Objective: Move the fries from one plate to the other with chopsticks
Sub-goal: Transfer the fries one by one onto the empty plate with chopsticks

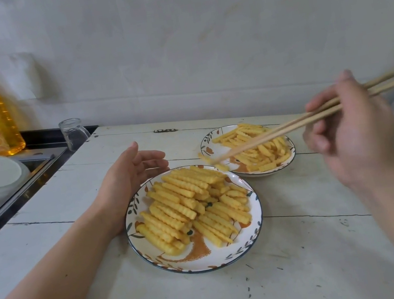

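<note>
While the right hand (348, 124) grips the chopsticks (291, 125) and the open left hand (136, 167) waits, a loosely pinched fry (205, 159) can slip onto the table (311, 247).

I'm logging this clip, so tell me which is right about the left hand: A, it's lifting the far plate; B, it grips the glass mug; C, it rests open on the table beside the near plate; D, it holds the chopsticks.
C: the left hand lies open beside the near plate; the right hand holds the chopsticks.
</note>
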